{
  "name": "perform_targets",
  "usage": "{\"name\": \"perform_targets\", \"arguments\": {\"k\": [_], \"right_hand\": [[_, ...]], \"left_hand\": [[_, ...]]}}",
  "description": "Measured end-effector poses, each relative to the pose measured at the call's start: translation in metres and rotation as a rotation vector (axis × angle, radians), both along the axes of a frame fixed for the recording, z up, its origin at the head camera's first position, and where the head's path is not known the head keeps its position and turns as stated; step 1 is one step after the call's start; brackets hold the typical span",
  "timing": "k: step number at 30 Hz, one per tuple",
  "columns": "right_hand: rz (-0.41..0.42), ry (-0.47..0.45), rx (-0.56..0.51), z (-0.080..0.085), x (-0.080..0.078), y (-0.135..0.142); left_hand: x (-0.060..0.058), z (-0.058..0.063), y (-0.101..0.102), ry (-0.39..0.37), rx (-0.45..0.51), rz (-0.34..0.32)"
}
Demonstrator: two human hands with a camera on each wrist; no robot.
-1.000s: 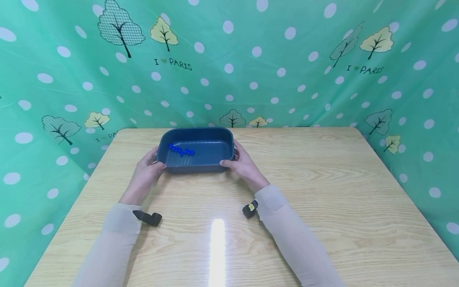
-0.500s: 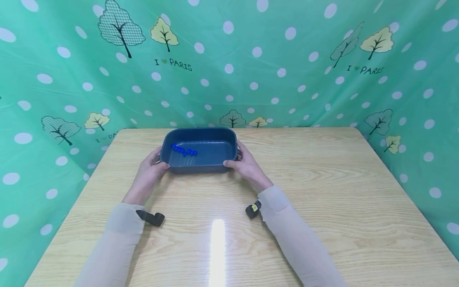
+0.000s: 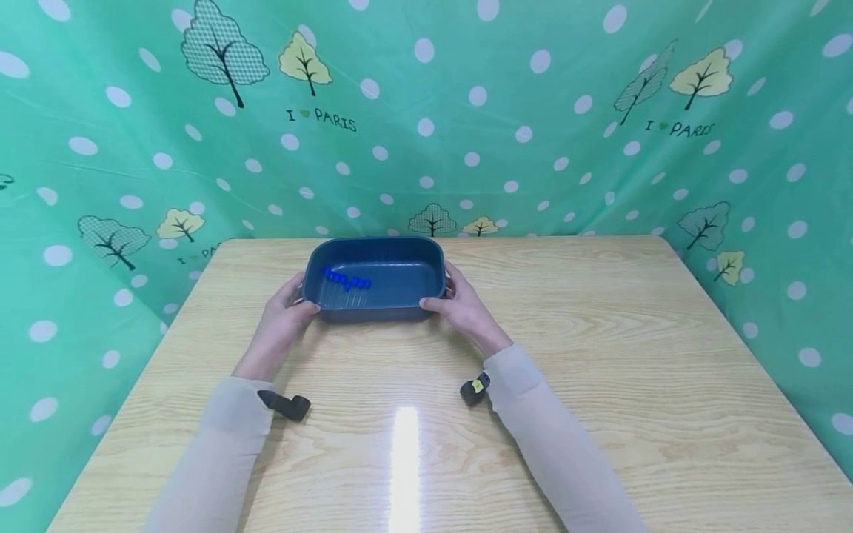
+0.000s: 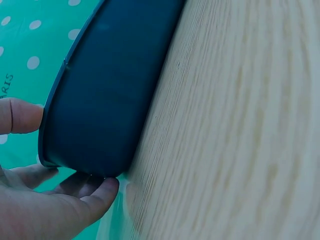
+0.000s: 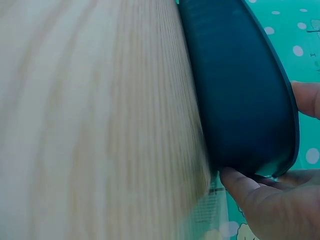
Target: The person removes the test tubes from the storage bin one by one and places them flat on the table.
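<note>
A dark blue rectangular basin (image 3: 373, 314) with rounded corners stands near the back edge of the table, between my two hands. My left hand (image 3: 281, 320) grips its left end, thumb at the front rim and fingers along the end wall. At the opposite end my right hand (image 3: 464, 309) holds it the same way. Inside, toward the left, lies a row of small bright blue pieces (image 3: 348, 280), too small to make out. Both wrist views show the basin's outer wall (image 4: 110, 85) close against the wood, with thumb and fingers around its corner.
The pale wooden table (image 3: 600, 355) stretches to the right and in front of the basin. A green dotted curtain (image 3: 506, 148) hangs right behind the table's back edge. A strip of light (image 3: 404, 466) reflects off the tabletop.
Both hands and the basin have shifted a little to the right across the table, with the blue pieces inside it. The grip looks the same.
</note>
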State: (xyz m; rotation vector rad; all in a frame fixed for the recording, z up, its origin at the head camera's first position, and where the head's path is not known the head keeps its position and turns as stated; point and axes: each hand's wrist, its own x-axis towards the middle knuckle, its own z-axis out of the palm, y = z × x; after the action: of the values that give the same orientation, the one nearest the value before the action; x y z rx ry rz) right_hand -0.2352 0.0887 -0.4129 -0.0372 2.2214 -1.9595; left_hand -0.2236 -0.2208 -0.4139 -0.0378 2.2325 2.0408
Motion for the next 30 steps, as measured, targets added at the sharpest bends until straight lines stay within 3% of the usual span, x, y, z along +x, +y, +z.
{"name": "perform_targets", "arguments": {"k": [30], "right_hand": [[0.0, -0.003, -0.005, 0.002, 0.003, 0.019]], "left_hand": [[-0.001, 0.002, 0.016, -0.022, 0.014, -0.011]]}}
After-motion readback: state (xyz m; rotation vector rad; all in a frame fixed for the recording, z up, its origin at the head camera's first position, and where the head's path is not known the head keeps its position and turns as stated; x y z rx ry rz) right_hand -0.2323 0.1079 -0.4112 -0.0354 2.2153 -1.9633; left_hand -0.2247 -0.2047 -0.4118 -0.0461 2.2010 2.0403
